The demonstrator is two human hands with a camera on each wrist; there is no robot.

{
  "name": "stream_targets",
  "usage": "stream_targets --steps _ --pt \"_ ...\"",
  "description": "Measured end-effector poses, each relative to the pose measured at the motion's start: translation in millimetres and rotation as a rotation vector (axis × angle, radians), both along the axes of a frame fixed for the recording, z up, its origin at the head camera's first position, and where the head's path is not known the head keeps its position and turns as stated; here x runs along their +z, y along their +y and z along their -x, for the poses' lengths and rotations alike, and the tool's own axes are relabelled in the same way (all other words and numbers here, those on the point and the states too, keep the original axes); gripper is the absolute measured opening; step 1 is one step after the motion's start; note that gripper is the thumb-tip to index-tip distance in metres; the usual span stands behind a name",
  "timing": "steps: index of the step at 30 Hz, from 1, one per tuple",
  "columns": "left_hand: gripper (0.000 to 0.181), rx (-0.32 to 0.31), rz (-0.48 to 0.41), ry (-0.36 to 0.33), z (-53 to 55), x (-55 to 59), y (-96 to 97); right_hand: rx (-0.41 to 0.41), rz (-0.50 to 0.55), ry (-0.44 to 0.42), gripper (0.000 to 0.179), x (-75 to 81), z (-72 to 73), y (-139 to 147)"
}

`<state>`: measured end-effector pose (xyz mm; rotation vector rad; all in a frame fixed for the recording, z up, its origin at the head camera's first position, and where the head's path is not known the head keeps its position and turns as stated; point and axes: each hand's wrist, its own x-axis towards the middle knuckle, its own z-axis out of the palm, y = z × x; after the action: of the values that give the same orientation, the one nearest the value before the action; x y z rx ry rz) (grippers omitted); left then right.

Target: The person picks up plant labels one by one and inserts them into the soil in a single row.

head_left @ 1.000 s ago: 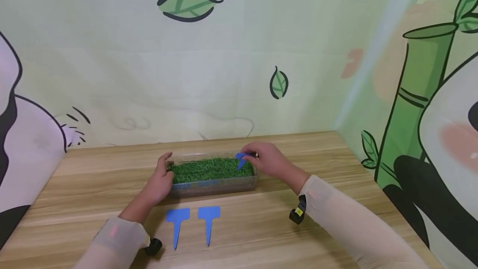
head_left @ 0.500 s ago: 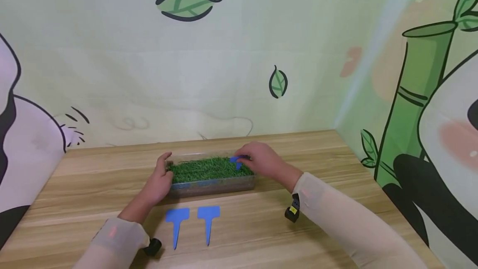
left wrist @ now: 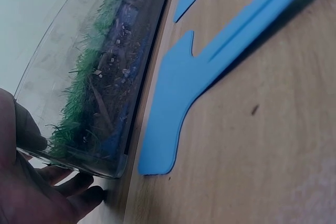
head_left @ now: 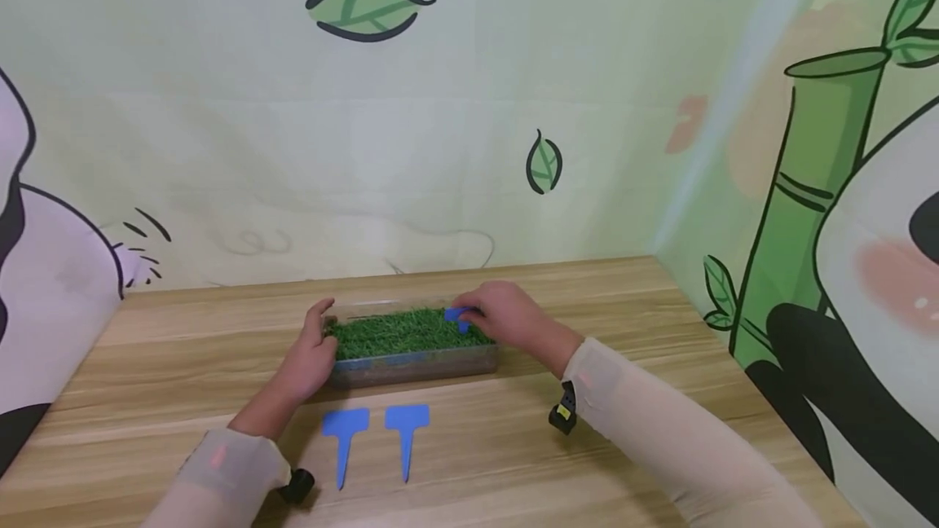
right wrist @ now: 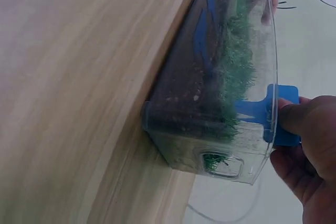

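A clear plastic planter box (head_left: 418, 367) holds green grass (head_left: 399, 334) over dark soil. At its left end, my left hand (head_left: 308, 357) grips the wall, with the thumb at the rim and the other fingers outside. Above the grass at the right end, my right hand (head_left: 509, 316) pinches the head of a blue T-shaped plant label (right wrist: 287, 115). Its stem points down into the grass, and the tip is hidden there. Two more blue plant labels, a left one (head_left: 345, 434) and a right one (head_left: 407, 430), lie flat in front of the box.
The wooden table (head_left: 631, 300) meets a printed backdrop (head_left: 440, 186) along its back edge. Another backdrop panel with a bamboo stalk (head_left: 814, 186) and a panda stands at the right. Black wrist cameras (head_left: 563, 412) hang under both sleeves.
My right hand has moved left and slightly down with the plant label, whose stem now shows less above the grass. My left hand stays at the box's end.
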<state>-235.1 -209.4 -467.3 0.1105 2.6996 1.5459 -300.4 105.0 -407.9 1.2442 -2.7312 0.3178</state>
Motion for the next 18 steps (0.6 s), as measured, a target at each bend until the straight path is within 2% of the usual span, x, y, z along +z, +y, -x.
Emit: stream_targets --steps 18 --pt "0.062 -0.008 0.005 0.002 1.3 -0.4 -2.5 -0.032 0.013 -0.003 0.018 -1.6 -2.4 -6.5"
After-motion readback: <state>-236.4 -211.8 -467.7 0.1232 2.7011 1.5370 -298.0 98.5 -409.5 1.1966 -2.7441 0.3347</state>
